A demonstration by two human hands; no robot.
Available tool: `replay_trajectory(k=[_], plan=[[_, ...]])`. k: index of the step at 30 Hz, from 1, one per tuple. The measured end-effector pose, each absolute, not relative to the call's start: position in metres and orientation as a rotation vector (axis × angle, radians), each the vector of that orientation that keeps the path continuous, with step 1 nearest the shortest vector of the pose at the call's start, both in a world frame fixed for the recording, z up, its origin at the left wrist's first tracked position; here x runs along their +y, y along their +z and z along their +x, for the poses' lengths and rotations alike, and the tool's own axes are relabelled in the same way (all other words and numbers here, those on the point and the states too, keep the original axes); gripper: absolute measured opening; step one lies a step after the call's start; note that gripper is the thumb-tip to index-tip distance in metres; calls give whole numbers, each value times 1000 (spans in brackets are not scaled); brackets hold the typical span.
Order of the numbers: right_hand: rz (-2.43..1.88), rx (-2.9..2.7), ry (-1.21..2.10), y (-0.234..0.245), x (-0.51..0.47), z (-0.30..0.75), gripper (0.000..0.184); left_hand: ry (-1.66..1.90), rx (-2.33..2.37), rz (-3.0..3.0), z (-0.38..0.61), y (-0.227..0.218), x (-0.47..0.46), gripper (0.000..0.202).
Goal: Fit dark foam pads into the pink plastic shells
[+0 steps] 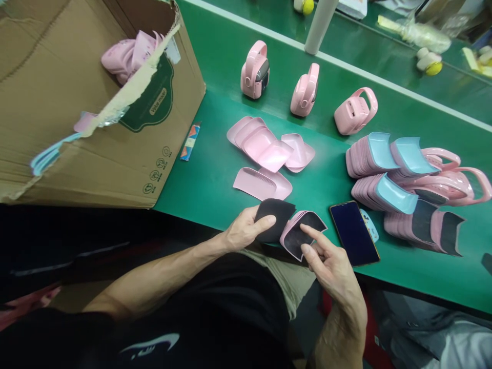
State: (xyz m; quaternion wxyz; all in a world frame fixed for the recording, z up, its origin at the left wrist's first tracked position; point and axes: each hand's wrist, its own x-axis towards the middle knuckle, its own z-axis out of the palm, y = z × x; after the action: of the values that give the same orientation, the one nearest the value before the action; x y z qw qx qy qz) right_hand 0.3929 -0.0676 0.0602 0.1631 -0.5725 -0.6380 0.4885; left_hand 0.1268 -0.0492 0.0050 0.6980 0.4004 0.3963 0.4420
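My left hand (246, 230) pinches a black mesh sheet (275, 215) at the near edge of the green table (215, 169). My right hand (330, 264) grips a small stack of pink curved covers (300, 236) whose top cover carries a black pad, with my forefinger lying across that pad. The black sheet and the pink stack touch each other between my hands. Loose pink covers (269, 154) lie fanned out just beyond my hands.
A torn cardboard box (115, 128) with pink parts stands at the left. Three pink handled devices (303, 89) stand further back. Stacks of pink covers with blue film (384, 169) and with black pads (426, 225) lie right. A phone (353, 233) lies by my right hand.
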Motion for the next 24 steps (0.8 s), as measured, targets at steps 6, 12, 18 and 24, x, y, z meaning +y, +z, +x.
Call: replay_trajectory(k=[6,12,18,24], plan=[[-1650,-1772,1410,59,-71,399,55,985,902,895,127,5,-50,57],[-1619,-1860,1487,65,-69,389,51,988,886,877,128,8,-49,55],[-1574,-1809,1342,75,-62,389,39,982,960,977,127,6,-52,57],[-1495,-1874,1143,100,-25,366,21,1045,963,1032,127,5,-58,56]])
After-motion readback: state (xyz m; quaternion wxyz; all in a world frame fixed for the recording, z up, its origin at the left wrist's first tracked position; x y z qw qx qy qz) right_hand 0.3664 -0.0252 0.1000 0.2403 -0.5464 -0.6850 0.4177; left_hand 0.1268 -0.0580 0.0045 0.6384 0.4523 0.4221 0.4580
